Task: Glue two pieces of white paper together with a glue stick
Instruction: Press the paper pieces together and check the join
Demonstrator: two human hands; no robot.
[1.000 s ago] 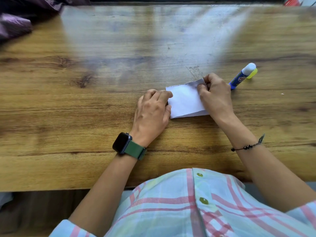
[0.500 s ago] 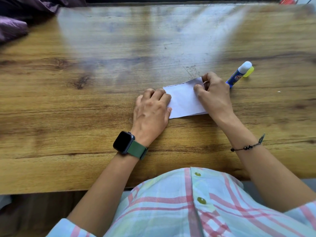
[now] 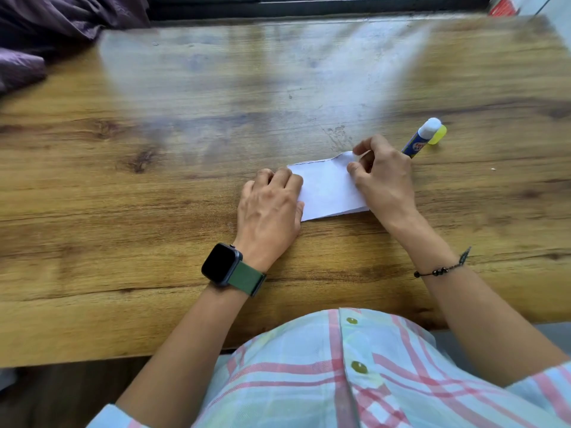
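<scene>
A: Head view first: the bench (image 3: pixel 154 211) is seen much as it was a second ago, and the white paper (image 3: pixel 329 189) is kept at the same spot near its middle, lying flat apart from one corner.

B: What has been altered, then?

A: The far right corner of the paper has been lifted. A second ago it was pressed nearly flat; now it is curled upward and pinched.

B: And for the task?

A: It is judged that the sheets are being peeled apart or checked at that corner, so the bond is probably not yet finished. How many sheets are stacked cannot be told.

B: The hands?

A: The left hand (image 3: pixel 272 205) is laid knuckles-up, fingers pressed on the paper's left edge. The right hand (image 3: pixel 383 180) is closed on the raised corner between thumb and forefinger.

B: The glue stick (image 3: pixel 421 139)?

A: It is left uncapped on the bench just behind the right hand, with its yellow cap (image 3: pixel 438 135) beside the tip.
</scene>
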